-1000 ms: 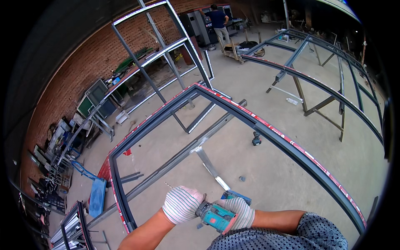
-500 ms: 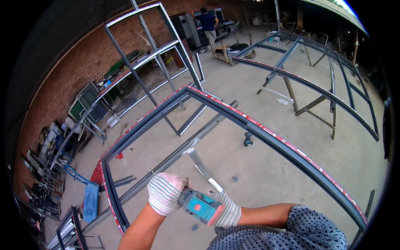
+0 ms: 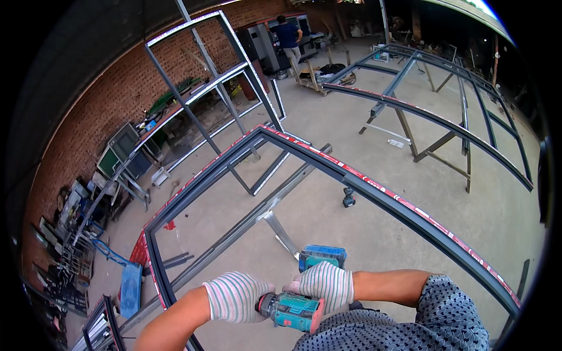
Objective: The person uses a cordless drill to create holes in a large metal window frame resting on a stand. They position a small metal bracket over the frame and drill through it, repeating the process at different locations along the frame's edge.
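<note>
A teal and black cordless drill (image 3: 295, 311) lies sideways in front of me, its blue battery (image 3: 323, 253) pointing away. My right hand (image 3: 324, 286), in a striped knit glove, is wrapped round its handle. In a matching glove, my left hand (image 3: 239, 297) is closed at the drill's dark chuck (image 3: 267, 305). The fingers cover the chuck's front end, so what they grip is hidden. Just beyond both hands lies a large dark metal frame (image 3: 374, 190) with red film along its outer edge, resting on a grey metal beam (image 3: 234, 225).
A second drill (image 3: 349, 198) stands on the floor inside the frame. Another frame (image 3: 433, 108) rests on trestles at the right. An upright frame (image 3: 186, 100) stands at the far left. Clutter and a blue trolley (image 3: 130, 289) line the brick wall. A person (image 3: 288, 40) stands at the back.
The drill has swung round and come closer to me, so its blue battery now shows. Both hands have moved with it, the left one lower. The thin bit beyond the left hand is out of sight.
</note>
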The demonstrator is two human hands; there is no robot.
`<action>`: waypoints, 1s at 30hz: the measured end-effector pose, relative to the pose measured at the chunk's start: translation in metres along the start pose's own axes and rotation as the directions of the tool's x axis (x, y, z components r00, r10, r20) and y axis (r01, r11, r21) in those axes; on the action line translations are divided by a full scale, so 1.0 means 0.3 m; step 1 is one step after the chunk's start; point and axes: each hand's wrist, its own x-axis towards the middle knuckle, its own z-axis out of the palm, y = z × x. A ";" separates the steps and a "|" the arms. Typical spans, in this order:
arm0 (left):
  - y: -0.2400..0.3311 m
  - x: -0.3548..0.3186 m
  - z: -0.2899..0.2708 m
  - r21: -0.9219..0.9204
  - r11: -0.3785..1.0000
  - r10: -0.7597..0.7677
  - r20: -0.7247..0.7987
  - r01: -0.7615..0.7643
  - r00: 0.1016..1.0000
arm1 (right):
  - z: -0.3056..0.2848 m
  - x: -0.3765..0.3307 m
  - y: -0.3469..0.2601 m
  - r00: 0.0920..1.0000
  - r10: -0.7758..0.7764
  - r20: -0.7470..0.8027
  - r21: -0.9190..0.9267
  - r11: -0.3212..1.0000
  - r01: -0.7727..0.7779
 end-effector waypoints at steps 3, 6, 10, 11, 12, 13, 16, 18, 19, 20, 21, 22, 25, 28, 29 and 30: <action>0.002 0.035 0.002 -0.035 0.999 0.035 0.227 -0.028 0.973 | -0.046 0.013 -0.051 0.984 0.054 0.170 -0.254 0.967 -0.009; 0.023 0.034 0.028 0.086 0.996 -0.004 0.185 -0.012 0.983 | -0.060 0.005 -0.058 0.981 -0.006 0.196 -0.357 0.931 0.077; 0.048 -0.005 0.080 0.184 0.980 -0.035 -0.205 0.074 0.978 | -0.067 -0.031 -0.068 0.998 -0.006 0.065 -0.267 0.963 0.024; 0.037 0.004 0.106 0.156 0.985 -0.023 -0.336 0.080 0.941 | -0.065 -0.041 -0.067 0.999 0.034 0.035 -0.207 0.978 -0.026; 0.026 0.023 0.130 0.183 0.981 0.009 -0.343 0.058 0.939 | -0.060 -0.050 -0.074 0.997 0.049 0.052 -0.276 0.961 -0.033; 0.024 0.030 0.144 0.215 0.975 0.029 -0.353 0.051 0.935 | -0.060 -0.057 -0.094 0.997 0.049 0.067 -0.343 0.939 -0.023; 0.060 0.003 0.130 0.249 0.966 0.026 -0.360 0.069 0.933 | -0.033 -0.075 -0.107 1.000 -0.025 0.001 -0.399 0.917 0.023; 0.076 -0.015 0.135 0.267 0.961 0.031 -0.365 0.073 0.930 | -0.019 -0.079 -0.112 0.999 -0.045 -0.016 -0.404 0.914 0.035; 0.075 -0.019 0.147 0.289 0.955 0.048 -0.372 0.066 0.927 | -0.013 -0.083 -0.115 0.999 -0.038 -0.013 -0.394 0.919 0.030; 0.073 -0.024 0.161 0.305 0.950 0.064 -0.375 0.059 0.925 | -0.003 -0.089 -0.120 1.000 -0.029 -0.006 -0.379 0.925 0.025; 0.075 -0.029 0.169 0.291 0.955 0.057 -0.365 0.056 0.929 | 0.008 -0.094 -0.125 1.000 -0.020 0.002 -0.363 0.932 0.019; 0.077 -0.035 0.171 0.275 0.960 0.049 -0.354 0.053 0.934 | 0.013 -0.095 -0.134 1.000 -0.005 0.017 -0.359 0.933 0.011; 0.101 -0.061 0.175 0.250 0.965 0.003 -0.311 0.079 0.950 | 0.029 -0.101 -0.156 1.000 -0.005 0.030 -0.330 0.944 0.015; 0.097 -0.038 0.221 0.208 0.977 0.044 -0.379 0.038 0.925 | 0.066 -0.133 -0.137 1.000 -0.014 -0.028 -0.375 0.927 0.002; 0.072 0.011 0.241 0.177 0.984 0.078 -0.388 -0.009 0.918 | 0.073 -0.144 -0.116 1.000 0.022 -0.021 -0.356 0.934 -0.028; 0.070 0.037 0.255 0.155 0.987 0.108 -0.396 -0.050 0.912 | 0.077 -0.165 -0.119 0.998 0.052 -0.023 -0.336 0.940 -0.056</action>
